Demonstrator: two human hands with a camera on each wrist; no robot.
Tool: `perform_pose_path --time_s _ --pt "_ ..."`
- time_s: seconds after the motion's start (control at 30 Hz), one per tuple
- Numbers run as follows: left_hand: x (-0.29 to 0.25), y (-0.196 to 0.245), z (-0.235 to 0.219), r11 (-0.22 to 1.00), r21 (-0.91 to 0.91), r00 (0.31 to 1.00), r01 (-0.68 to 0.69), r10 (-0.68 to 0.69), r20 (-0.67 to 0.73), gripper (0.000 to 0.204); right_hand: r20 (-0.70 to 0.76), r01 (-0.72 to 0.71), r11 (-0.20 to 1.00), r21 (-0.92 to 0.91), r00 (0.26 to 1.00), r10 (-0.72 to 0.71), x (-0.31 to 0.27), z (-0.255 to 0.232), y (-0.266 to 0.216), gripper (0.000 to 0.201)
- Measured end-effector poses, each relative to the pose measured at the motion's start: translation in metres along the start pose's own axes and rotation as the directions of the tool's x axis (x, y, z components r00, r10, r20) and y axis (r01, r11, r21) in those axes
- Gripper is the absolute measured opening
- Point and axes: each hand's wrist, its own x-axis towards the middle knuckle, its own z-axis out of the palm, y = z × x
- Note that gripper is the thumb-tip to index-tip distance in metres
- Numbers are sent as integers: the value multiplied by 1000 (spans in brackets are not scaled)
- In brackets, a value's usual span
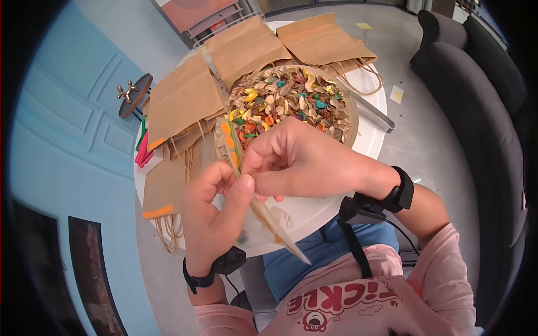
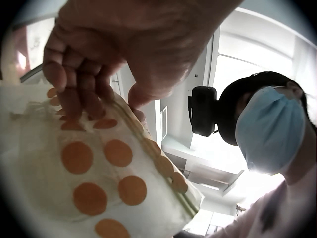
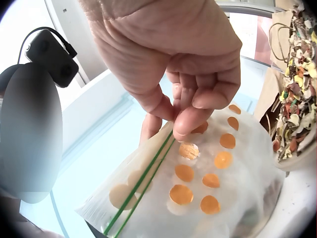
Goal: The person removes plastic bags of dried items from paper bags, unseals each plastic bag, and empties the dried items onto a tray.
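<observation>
Pinching a translucent zip bag (image 3: 242, 173) with orange dots near its green zip strip (image 3: 141, 183), the person works with both hands closed on it; the left hand (image 1: 216, 207) grips it between thumb and fingers, and the right hand (image 1: 308, 159) pinches it just beside the left. The zip bag is held up, tilted, above the near edge of the white worktop (image 1: 367, 137), its lower end reaching out past that edge; beyond it sits a round bowl (image 1: 352, 120) heaped with dried petals and pods (image 1: 286, 98). Metal tongs (image 1: 372, 112) lie by the worktop's right edge; brown paper bags (image 1: 188, 98) with twisted handles lie along the left and far edges.
</observation>
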Motion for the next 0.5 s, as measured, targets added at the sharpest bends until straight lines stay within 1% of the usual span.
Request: perform_pose_path --time_s 0.03,0.07,0.1,0.13,0.17,0.23,0.27,0.3,0.33,0.37,0.4,0.43,0.47,0.5 --pt "1 2 1 999 29 999 36 -36 3 18 -23 22 999 -27 999 -23 -1 0 -1 7" --pt "1 4 3 999 30 999 36 -36 4 18 -47 44 998 -55 998 -47 -2 0 -1 6" --pt "1 6 5 997 -13 997 72 -72 6 18 -48 45 998 -53 998 -47 -2 0 0 6" --pt "2 7 6 992 -56 994 109 -109 9 17 -58 44 994 -96 997 -50 -3 -1 1 6" --pt "1 5 6 992 -55 994 110 -110 9 17 -68 43 989 -139 996 -53 -4 -1 3 6" --pt "1 -1 5 994 69 995 81 -84 44 13 -84 46 985 -167 995 -60 -6 -1 6 6" --pt "1 -1 4 994 69 995 83 -86 43 13 -100 47 979 -196 993 -68 -7 0 7 6" --pt "1 -1 4 991 110 996 70 -75 38 12 -99 47 979 -196 993 -67 -8 0 6 6" --pt "1 -2 4 987 151 997 58 -64 34 11 -136 65 959 -275 985 -106 -9 1 4 6" --pt "0 -3 3 987 150 997 58 -64 34 11 -171 78 932 -354 974 -147 -10 1 3 7" --pt "-2 -5 1 990 117 997 80 -78 -22 10 -173 77 932 -354 974 -146 -10 0 4 7" --pt "-3 -6 -1 991 83 993 101 -94 -77 10 -234 99 868 -487 942 -239 -9 -3 7 7" --pt "-3 -4 -5 992 83 993 100 -94 -75 10 -278 104 784 -611 900 -336 -8 -6 9 7" --pt "-4 0 -11 993 28 992 114 -112 -55 10 -278 104 785 -611 900 -336 -8 -11 11 7"
